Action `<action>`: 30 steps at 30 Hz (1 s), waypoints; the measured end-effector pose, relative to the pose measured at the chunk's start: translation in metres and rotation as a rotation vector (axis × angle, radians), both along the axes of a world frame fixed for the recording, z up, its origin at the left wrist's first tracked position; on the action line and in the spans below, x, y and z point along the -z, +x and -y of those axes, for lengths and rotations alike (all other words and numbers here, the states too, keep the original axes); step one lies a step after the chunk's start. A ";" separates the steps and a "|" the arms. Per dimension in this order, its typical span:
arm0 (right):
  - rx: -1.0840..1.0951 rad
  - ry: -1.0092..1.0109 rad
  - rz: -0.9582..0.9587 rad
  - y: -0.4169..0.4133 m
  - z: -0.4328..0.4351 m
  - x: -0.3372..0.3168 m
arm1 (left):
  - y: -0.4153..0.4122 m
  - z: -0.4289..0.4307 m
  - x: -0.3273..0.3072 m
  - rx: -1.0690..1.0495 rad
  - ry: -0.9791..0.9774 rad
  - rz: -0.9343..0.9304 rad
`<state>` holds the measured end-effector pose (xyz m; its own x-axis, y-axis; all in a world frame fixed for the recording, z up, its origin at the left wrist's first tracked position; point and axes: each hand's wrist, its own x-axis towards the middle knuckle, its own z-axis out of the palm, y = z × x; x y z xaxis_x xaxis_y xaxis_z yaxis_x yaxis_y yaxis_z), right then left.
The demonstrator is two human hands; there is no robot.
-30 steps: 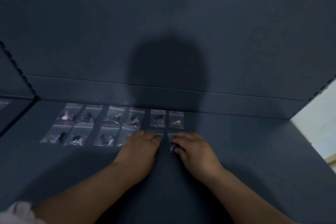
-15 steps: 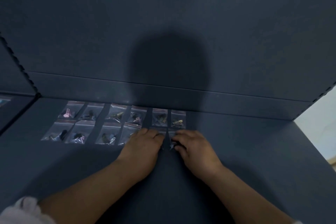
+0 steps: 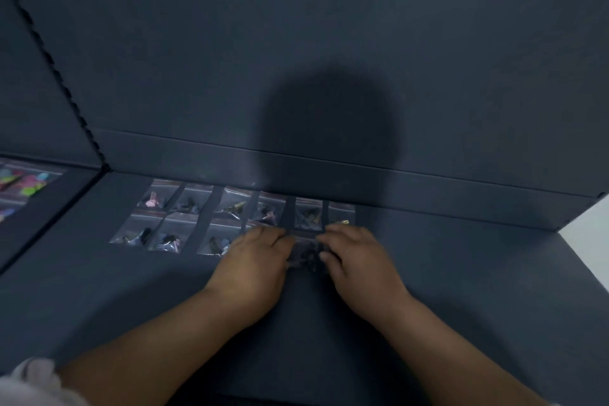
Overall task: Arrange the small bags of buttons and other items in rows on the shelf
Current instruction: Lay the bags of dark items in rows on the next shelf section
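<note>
Small clear bags of buttons lie in two rows on the dark grey shelf [image 3: 461, 273]. The back row [image 3: 237, 204] holds several bags, and the front row [image 3: 164, 237] runs from the left up to my hands. Between my hands lies one more small clear bag [image 3: 304, 249] with dark items inside. My left hand [image 3: 253, 260] rests palm down on its left edge, fingers touching it. My right hand [image 3: 356, 257] presses its right edge the same way. A bag with a gold piece [image 3: 341, 219] shows just behind my right fingers.
The shelf's back wall [image 3: 329, 43] rises right behind the rows. A neighbouring compartment on the left holds bags of bright coloured items [image 3: 23, 183], past a divider [image 3: 49, 53]. The shelf ends at the right edge [image 3: 586, 260], with a pale floor beyond.
My hands have parted slightly, showing more of the bag between them. The view has shifted a little, bringing the left compartment's coloured bags into sight.
</note>
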<state>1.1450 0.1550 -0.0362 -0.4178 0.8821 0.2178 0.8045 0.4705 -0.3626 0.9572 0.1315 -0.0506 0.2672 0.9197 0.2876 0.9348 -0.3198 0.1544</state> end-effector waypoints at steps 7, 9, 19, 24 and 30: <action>-0.109 0.048 0.033 -0.054 0.004 -0.016 | -0.051 0.026 -0.024 -0.160 -0.023 -0.024; -0.136 0.035 0.048 -0.073 0.007 -0.020 | -0.071 0.035 -0.030 -0.211 0.002 -0.045; -0.319 0.103 0.085 -0.205 0.059 -0.049 | -0.202 0.127 -0.056 -0.460 0.055 -0.067; -0.455 0.122 0.120 -0.297 0.113 -0.062 | -0.285 0.199 -0.066 -0.567 0.031 -0.066; -0.547 0.115 0.105 -0.409 0.179 -0.073 | -0.387 0.287 -0.073 -0.670 0.045 -0.065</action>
